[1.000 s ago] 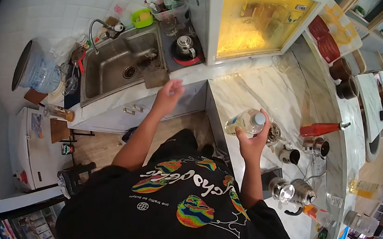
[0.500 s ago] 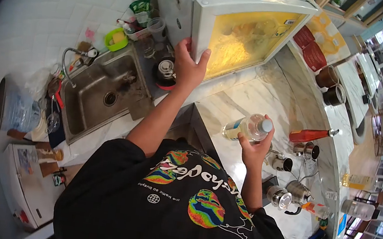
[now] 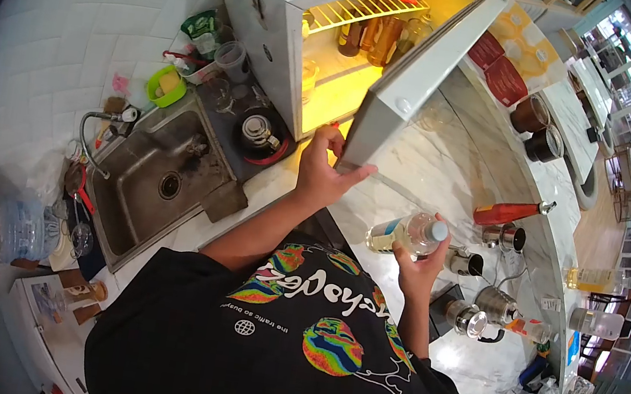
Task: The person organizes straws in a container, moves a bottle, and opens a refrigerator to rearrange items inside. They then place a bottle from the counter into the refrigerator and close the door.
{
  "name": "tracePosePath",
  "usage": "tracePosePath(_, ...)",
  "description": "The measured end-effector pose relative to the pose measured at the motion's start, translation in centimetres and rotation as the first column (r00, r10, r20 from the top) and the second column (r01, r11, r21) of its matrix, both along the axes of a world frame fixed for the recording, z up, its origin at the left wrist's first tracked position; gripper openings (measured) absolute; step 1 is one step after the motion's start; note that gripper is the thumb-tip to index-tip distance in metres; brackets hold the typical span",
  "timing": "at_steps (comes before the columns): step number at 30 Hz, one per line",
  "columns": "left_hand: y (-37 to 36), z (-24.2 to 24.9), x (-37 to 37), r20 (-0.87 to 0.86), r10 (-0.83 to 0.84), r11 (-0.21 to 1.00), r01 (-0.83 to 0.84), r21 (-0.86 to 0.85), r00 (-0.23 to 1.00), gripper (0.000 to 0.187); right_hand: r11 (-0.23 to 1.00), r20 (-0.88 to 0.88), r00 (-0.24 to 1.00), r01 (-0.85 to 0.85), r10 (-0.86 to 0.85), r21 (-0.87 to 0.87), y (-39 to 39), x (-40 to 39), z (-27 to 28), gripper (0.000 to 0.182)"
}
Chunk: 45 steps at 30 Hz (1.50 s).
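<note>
My left hand (image 3: 322,175) is on the free edge of the refrigerator door (image 3: 400,108), with fingers curled behind it and the thumb in front. The door stands ajar, and the small white refrigerator (image 3: 264,16) is lit yellow inside. Several bottles (image 3: 384,39) stand inside, below a wire shelf (image 3: 357,13). In my right hand (image 3: 419,272) is a clear plastic bottle (image 3: 400,235) with a white cap and pale contents, tilted above the marble counter (image 3: 417,159). Part of its label is visible; my fingers cover some of its side.
To the left is a steel sink (image 3: 148,182) with a faucet (image 3: 92,125). A kettle (image 3: 260,133) sits beside the refrigerator. At right are a red bottle (image 3: 505,214), metal pitchers (image 3: 464,261) and a glass-lidded pot (image 3: 466,319). Dark canisters (image 3: 545,144) stand on the ledge.
The refrigerator door has swung open to the right, pulled by my left hand, which moved nearer my body. Shelves and bottles inside now show. My right hand still holds the bottle.
</note>
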<state>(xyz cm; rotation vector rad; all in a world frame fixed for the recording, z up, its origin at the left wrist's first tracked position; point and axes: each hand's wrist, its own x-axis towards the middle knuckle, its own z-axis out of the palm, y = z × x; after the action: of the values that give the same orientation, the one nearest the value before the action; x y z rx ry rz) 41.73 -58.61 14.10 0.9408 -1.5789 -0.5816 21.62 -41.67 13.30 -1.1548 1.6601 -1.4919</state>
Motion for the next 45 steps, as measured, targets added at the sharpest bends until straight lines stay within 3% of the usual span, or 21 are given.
tracePosePath(5, -0.2, -1.0, -0.7, -0.009, -0.356, 0.931, 0.355, 0.082, 0.934, 0.056, 0.995, 0.028, 0.995, 0.099, -0.099, 0.007, 1.9, 0.4, -0.4, 0.092)
tracePosePath(6, 0.0, -1.1, -0.9, -0.028, -0.392, 0.915, 0.393, 0.092, 0.920, 0.046, 0.993, 0.027, 0.993, 0.117, -0.117, 0.006, 2.2, 0.5, -0.3, 0.092)
tracePosePath(12, 0.7, -2.6, -2.0, 0.011, -0.573, 0.806, 0.561, 0.189, 0.819, 0.032, 0.977, -0.044, 0.976, 0.212, -0.212, 0.011, 3.7, 0.9, -0.1, 0.087)
tracePosePath(22, -0.6, -3.3, 0.8, 0.017, -0.469, 0.824, 0.431, 0.368, 0.883, 0.025, 0.957, -0.293, 0.913, 0.291, -0.283, -0.016, 4.3, 2.0, -0.8, 0.086)
tracePosePath(27, -0.5, -4.1, 3.5, 0.125, -0.424, 0.876, 0.372, 0.306, 0.897, 0.025, 0.970, -0.380, 0.892, 0.223, -0.244, -0.098, 2.6, 3.5, -0.2, 0.086)
tracePosePath(29, -0.3, -4.3, 4.7, 0.172, -0.403, 0.897, 0.351, 0.269, 0.899, 0.026, 0.982, -0.396, 0.899, 0.182, -0.188, -0.052, 1.4, 3.9, -0.4, 0.088)
tracePosePath(34, 0.8, -4.7, 8.4, 0.208, -0.296, 0.928, 0.229, 0.293, 0.932, 0.025, 0.990, -0.392, 0.910, 0.136, -0.139, -0.034, -1.8, 5.9, 0.4, 0.094)
tracePosePath(37, 1.2, -5.8, 10.7, 0.175, -0.209, 0.934, 0.143, 0.328, 0.962, 0.025, 0.991, -0.285, 0.950, 0.118, -0.131, -0.061, -4.1, 6.7, 0.8, 0.095)
tracePosePath(38, 1.4, -6.0, 11.4, 0.172, -0.185, 0.931, 0.116, 0.347, 0.968, 0.025, 0.990, -0.348, 0.927, 0.115, -0.138, -0.085, -5.0, 6.5, 0.2, 0.093)
tracePosePath(41, 2.2, -5.9, 13.1, 0.154, -0.113, 0.922, 0.046, 0.384, 0.982, 0.024, 0.991, -0.226, 0.965, 0.129, -0.136, -0.044, -8.1, 7.1, 1.2, 0.092)
tracePosePath(45, 2.6, -6.4, 14.2, 0.131, -0.054, 0.924, -0.001, 0.384, 0.990, 0.023, 0.979, -0.281, 0.938, 0.194, -0.202, -0.056, -13.0, 7.5, 2.2, 0.092)
